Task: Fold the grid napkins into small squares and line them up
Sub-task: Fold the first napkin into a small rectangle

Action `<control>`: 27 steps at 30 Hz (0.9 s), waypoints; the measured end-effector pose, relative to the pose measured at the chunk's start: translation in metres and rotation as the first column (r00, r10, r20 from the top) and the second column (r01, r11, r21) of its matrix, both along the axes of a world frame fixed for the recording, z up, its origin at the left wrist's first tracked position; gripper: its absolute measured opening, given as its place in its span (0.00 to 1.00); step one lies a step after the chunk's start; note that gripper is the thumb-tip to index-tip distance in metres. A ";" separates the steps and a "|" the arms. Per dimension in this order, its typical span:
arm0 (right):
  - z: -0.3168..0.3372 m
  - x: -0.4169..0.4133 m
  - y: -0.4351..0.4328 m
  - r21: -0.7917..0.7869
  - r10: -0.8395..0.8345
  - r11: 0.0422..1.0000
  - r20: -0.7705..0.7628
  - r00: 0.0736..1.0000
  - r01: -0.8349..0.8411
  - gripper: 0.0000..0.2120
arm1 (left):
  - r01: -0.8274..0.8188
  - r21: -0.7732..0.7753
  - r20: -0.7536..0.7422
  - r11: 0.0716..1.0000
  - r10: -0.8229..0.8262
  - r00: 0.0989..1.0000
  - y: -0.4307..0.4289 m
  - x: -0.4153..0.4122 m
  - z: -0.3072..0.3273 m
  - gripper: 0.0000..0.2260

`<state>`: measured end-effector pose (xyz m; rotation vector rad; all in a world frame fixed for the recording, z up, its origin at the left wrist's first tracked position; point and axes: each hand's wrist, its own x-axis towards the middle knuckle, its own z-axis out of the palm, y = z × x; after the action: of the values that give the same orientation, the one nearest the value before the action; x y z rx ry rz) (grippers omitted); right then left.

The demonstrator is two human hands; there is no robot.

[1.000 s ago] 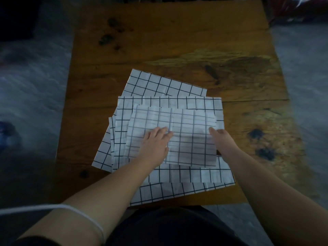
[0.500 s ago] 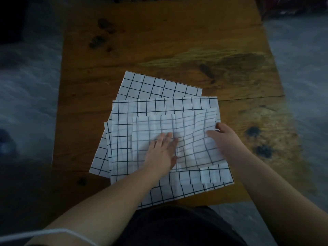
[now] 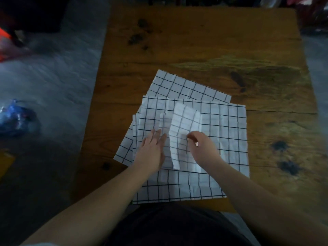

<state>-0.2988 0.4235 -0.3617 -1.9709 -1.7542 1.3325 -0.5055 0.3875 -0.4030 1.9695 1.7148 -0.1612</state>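
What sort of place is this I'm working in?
Probably a home or informal back room, not a lab: a worn, stained brown wooden table, a bare grey floor with a crumpled blue plastic bag lying on it, and white black-grid cloth napkins piled loosely.

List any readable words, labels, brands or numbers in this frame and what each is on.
None can be read.
The grid napkins carry only black lines.
The wooden table shows only stains.
The blue bag on the floor is too blurred to read.
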 end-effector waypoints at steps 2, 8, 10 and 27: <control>-0.020 0.000 -0.007 0.060 0.158 0.984 0.150 0.976 -0.168 0.15 | -0.040 0.021 0.000 0.999 0.040 0.999 -0.008 -0.018 0.000 0.33; -0.056 0.000 -0.030 0.123 0.390 0.873 0.404 0.827 -0.472 0.29 | -0.118 0.047 0.037 0.992 0.116 0.993 -0.027 -0.051 0.001 0.31; -0.063 0.001 -0.039 0.114 0.432 0.841 0.447 0.783 -0.529 0.31 | -0.100 0.034 0.062 0.994 0.097 0.993 -0.029 -0.049 0.002 0.30; -0.038 0.018 0.058 -0.168 -0.322 0.932 0.019 0.947 0.320 0.14 | 0.147 0.026 0.074 0.989 -0.149 0.986 -0.029 0.020 -0.015 0.24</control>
<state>-0.2810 0.4814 -0.3994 -2.2177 -1.2745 1.4079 -0.4859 0.3582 -0.4184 2.0911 1.5284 -0.1202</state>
